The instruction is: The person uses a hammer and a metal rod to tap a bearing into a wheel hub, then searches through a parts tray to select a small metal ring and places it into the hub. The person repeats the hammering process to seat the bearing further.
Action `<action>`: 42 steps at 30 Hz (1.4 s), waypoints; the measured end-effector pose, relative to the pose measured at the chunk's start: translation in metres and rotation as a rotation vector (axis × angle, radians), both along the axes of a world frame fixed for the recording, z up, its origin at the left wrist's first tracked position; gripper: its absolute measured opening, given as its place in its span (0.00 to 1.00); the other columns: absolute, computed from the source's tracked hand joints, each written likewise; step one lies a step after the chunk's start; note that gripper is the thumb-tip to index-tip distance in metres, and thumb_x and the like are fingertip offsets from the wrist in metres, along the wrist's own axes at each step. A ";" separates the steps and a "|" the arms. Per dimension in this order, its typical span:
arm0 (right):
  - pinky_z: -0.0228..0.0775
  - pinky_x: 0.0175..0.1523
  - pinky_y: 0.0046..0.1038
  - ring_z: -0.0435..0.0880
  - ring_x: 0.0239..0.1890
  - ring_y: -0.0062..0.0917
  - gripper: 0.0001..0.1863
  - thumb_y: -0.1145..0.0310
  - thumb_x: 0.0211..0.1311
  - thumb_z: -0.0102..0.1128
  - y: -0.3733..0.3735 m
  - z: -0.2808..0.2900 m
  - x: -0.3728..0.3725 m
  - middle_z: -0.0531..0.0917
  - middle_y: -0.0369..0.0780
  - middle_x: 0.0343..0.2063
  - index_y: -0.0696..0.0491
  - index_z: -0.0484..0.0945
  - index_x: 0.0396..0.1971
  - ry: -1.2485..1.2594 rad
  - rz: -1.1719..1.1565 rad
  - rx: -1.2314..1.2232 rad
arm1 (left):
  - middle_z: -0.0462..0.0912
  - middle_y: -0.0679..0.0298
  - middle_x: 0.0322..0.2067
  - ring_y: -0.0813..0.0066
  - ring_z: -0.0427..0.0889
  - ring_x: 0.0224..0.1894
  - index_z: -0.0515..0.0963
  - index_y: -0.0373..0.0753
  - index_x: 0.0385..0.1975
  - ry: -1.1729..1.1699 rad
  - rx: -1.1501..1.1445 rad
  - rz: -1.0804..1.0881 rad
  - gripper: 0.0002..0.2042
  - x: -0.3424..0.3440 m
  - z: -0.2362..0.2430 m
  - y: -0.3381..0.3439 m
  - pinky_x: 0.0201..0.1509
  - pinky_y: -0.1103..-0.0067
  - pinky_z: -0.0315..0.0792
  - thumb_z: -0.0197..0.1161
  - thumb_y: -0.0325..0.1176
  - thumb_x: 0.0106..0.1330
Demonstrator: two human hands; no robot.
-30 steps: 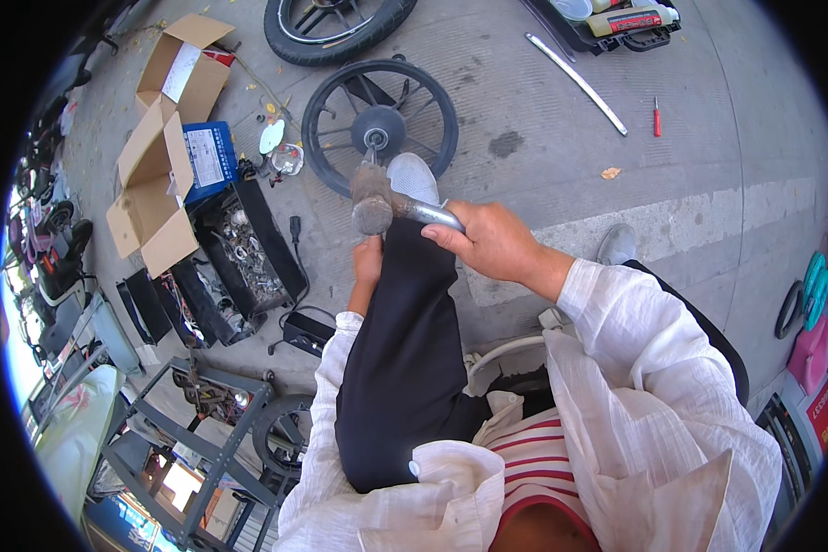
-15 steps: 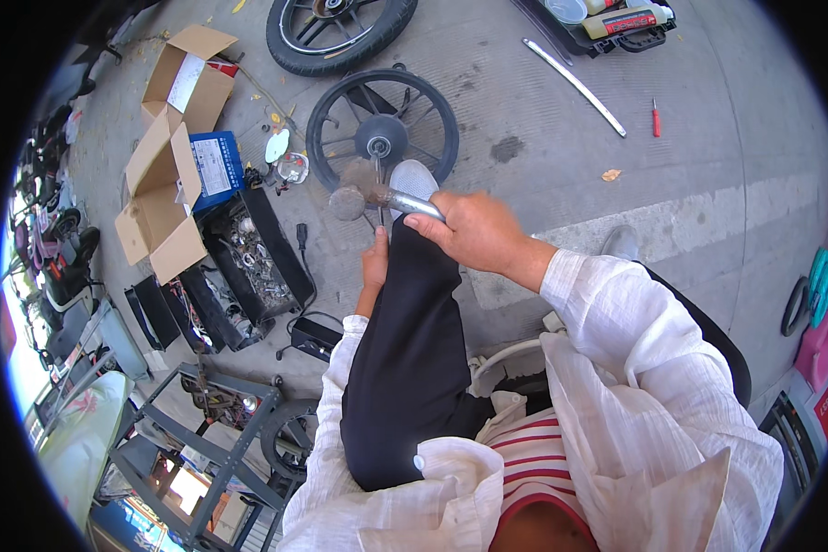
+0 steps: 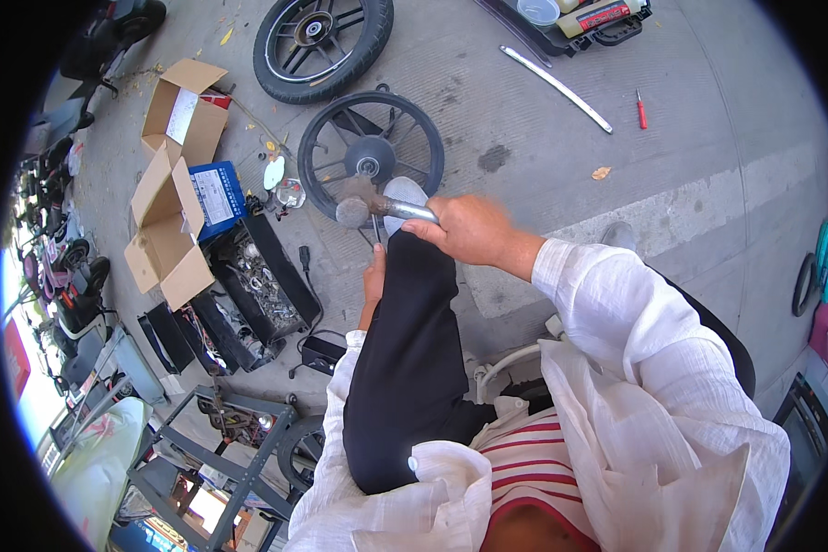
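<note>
My right hand (image 3: pixel 474 228) is closed round the metal handle of a hammer (image 3: pixel 351 210), its rusty head over the near side of a black spoked wheel rim (image 3: pixel 435 175) lying flat on the ground. Below the hammer head, my left hand (image 3: pixel 374 276) grips a thin metal rod (image 3: pixel 375 227) that points up toward the hub (image 3: pixel 368 167). The hammer head covers the rod's upper part, so its tip is hidden. My leg hides part of the left hand. A light shoe (image 3: pixel 405 193) of mine rests at the rim's near edge.
Another wheel with a tyre (image 3: pixel 373 55) lies beyond. At left are open cardboard boxes (image 3: pixel 164 198), a blue box (image 3: pixel 216 198), black parts bins (image 3: pixel 265 276) and a metal frame (image 3: pixel 235 478). At right lie a tyre lever (image 3: pixel 557 87), a red screwdriver (image 3: pixel 642 112) and a black case (image 3: pixel 561 41).
My view has shifted, so the wheels sit lower in the picture. The hammer head is now nearer the hub. Both hands keep their hold.
</note>
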State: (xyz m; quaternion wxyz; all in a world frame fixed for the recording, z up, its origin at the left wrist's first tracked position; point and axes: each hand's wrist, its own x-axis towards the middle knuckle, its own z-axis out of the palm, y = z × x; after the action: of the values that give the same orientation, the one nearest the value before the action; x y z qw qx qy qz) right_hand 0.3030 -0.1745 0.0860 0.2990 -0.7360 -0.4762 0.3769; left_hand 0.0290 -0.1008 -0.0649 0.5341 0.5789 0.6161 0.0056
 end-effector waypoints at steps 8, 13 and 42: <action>0.72 0.29 0.43 0.80 0.23 0.49 0.28 0.42 0.62 0.54 -0.009 0.033 -0.017 0.79 0.50 0.17 0.57 0.75 0.24 0.064 0.049 0.159 | 0.70 0.60 0.11 0.73 0.65 0.18 0.72 0.28 0.13 0.007 0.012 -0.019 0.36 0.011 -0.024 0.023 0.25 0.67 0.62 0.51 0.61 0.67; 0.69 0.29 0.41 0.80 0.23 0.45 0.24 0.45 0.63 0.56 -0.023 0.009 -0.017 0.80 0.47 0.18 0.55 0.76 0.26 0.125 0.004 0.067 | 0.70 0.61 0.11 0.73 0.65 0.18 0.72 0.28 0.13 -0.006 0.133 -0.005 0.36 0.008 -0.024 0.015 0.25 0.67 0.62 0.52 0.61 0.67; 0.62 0.62 0.38 0.70 0.59 0.49 0.35 0.62 0.55 0.65 0.030 -0.121 0.082 0.71 0.58 0.54 0.64 0.64 0.59 -0.264 -0.240 0.077 | 0.78 0.45 0.21 0.52 0.78 0.28 0.78 0.25 0.21 0.428 0.117 0.243 0.38 -0.114 -0.015 -0.022 0.39 0.62 0.68 0.46 0.64 0.67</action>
State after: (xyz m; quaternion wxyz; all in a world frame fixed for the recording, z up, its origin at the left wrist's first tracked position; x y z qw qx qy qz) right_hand 0.3847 -0.1449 -0.0348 0.3047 -0.8188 -0.4341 0.2198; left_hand -0.0855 -0.1231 -0.0797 0.3526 0.5186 0.7788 -0.0170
